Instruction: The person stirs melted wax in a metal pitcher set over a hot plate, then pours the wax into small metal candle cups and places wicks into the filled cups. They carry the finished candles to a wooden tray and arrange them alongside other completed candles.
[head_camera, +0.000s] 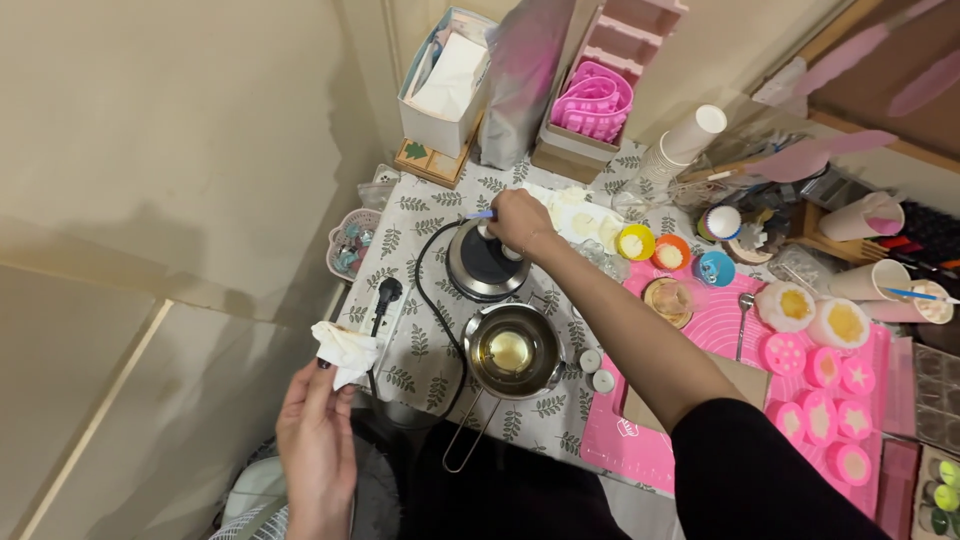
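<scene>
Right hand (520, 220) grips a small blue-handled tool (481, 214) over the round hotplate (485, 262). Left hand (318, 430) pinches crumpled white tissue (343, 349) beside the desk (420, 215).

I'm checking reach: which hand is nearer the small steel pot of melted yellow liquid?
Left. The left hand, holding a white tissue, is beside the pot; the right hand is beyond it.
</scene>
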